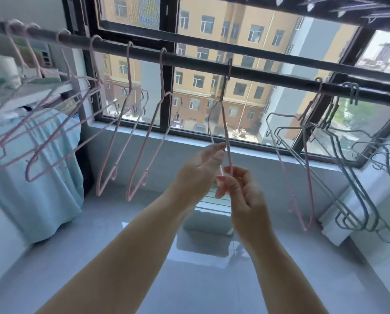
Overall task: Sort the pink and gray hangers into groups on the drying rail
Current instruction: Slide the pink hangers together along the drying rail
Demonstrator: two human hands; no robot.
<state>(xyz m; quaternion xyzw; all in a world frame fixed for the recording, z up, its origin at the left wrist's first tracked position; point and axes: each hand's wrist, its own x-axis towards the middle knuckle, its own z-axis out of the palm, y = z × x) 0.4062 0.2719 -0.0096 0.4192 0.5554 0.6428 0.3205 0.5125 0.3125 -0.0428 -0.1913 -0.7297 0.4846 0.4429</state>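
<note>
Both hands: raised under the middle of the drying rail, one pink hanger between them.
Left hand: thumb and fingertips narrow, pinching one thin wire of the held hanger just above the right hand.
Right hand: fingers curled round the lower wire of the same hanger, thumb against it.
Held hanger: hook over the rail about midway along it, body seen nearly edge-on, hanging down to the hands; lower wire pink, hook dark against the window light.
Pink hangers, left group: six hooks spread along the left stretch of the rail, spaced apart, bodies swung at different angles.
Stray pink hanger: hooked toward the right end of the rail, just beside the gray ones.
Gray hangers: bunched close together at the right end of the rail, bodies overlapping; number unclear.
Window: dark frame behind the rail, yellow building outside.
Blue cloth: hanging low, below the rail's left end.
</note>
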